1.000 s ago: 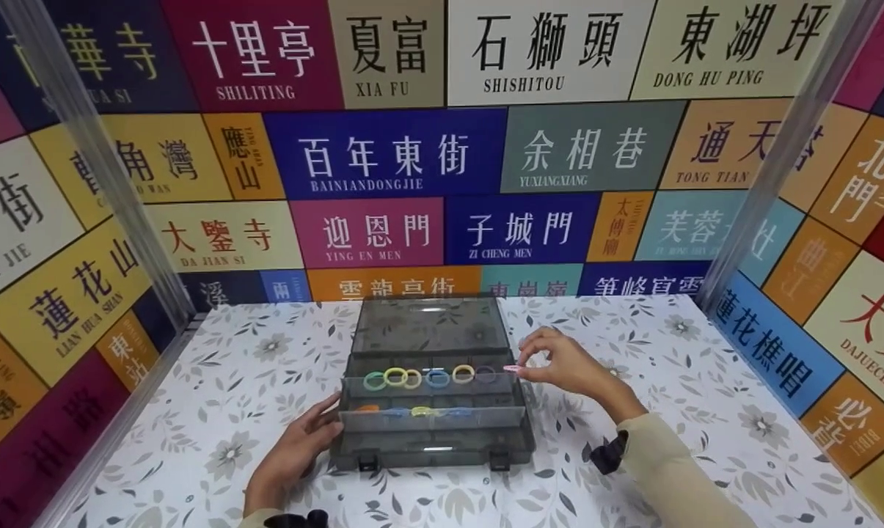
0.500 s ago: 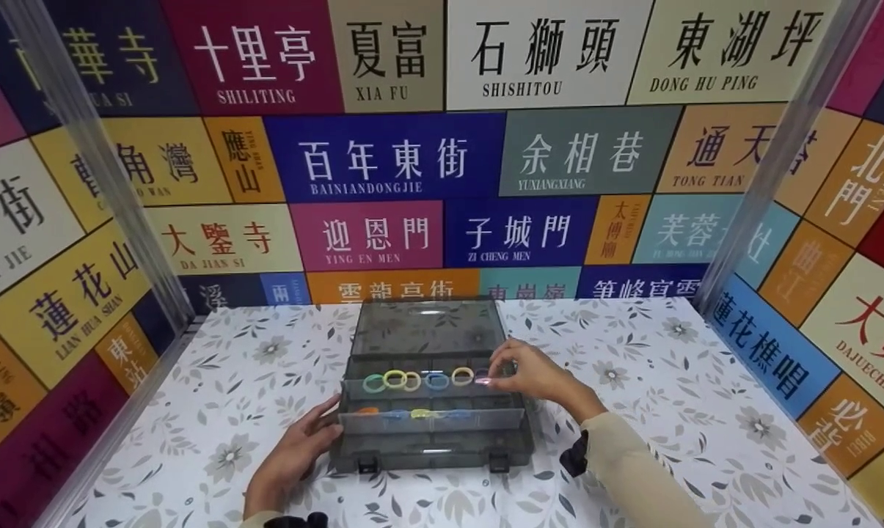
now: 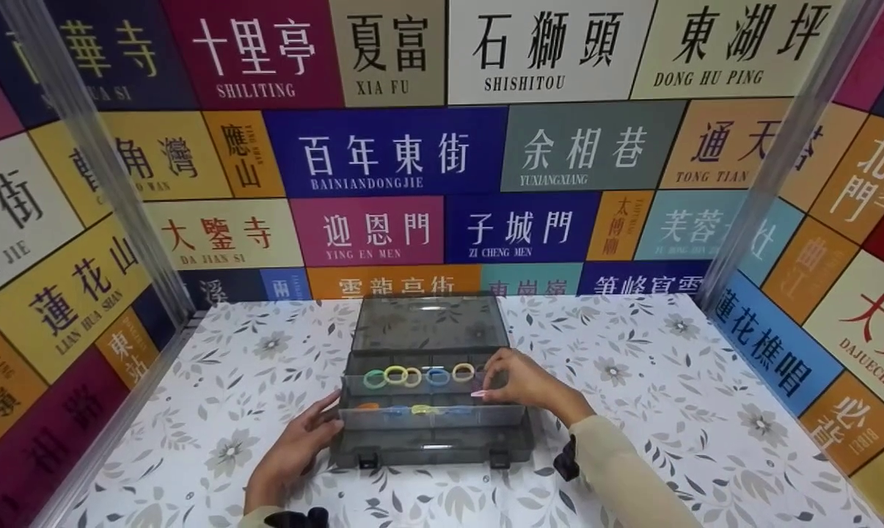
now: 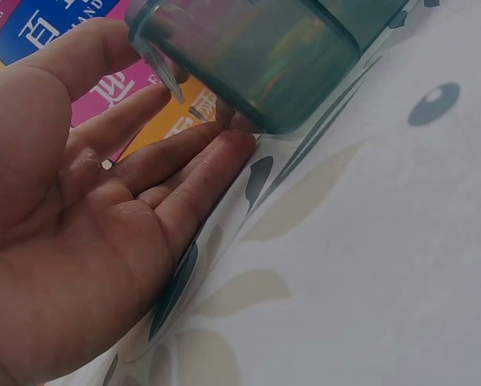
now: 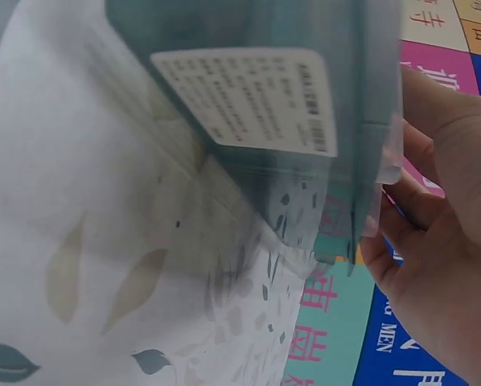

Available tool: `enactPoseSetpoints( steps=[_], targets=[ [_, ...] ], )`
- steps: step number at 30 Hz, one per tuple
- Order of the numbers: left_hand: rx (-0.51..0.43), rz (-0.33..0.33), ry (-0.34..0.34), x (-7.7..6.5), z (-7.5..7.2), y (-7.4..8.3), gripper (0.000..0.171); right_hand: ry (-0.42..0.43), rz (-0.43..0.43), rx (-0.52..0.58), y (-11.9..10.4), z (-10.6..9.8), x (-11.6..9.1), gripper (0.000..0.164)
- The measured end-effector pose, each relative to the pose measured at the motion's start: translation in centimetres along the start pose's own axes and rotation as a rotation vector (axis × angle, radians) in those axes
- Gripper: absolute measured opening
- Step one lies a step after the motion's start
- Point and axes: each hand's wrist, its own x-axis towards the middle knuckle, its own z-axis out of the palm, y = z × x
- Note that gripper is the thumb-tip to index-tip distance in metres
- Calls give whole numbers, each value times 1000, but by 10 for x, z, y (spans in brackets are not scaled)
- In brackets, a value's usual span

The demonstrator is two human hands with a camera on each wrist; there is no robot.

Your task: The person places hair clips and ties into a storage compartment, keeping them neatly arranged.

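A dark see-through compartment box (image 3: 434, 446) stands on the table with its lid (image 3: 430, 323) tilted open at the back. Several coloured hair ties lie in its rear row, among them a yellow hair tie (image 3: 395, 375) and a blue hair tie (image 3: 437, 377). More lie in the front row, such as an orange hair tie (image 3: 367, 405). My right hand (image 3: 527, 381) pinches a small pink hair tie (image 3: 478, 394) over the right-hand compartments. My left hand (image 3: 295, 451) rests its outstretched fingers (image 4: 204, 173) against the box's left side.
A white floral cloth (image 3: 676, 440) covers the table. Behind it stands a wall of coloured signs (image 3: 383, 154), with clear corner posts at both sides. On the box's right side is a white printed label (image 5: 252, 100).
My right hand has carried the pink hair tie left from beyond the box's right edge, then slightly toward the front row. My left hand has stayed at the box's side.
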Motion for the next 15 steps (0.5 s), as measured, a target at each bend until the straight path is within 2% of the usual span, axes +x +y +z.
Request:
enactPoseSetpoints(
  steps=[7,15],
  targets=[
    [9,-6,-14,-1,0,-1,65,-43,76,-71,-3,5,-2,11],
    [7,-8,-11,-1,-1,-2,65,-72,81,-89,-4,5,-2,11]
  ],
)
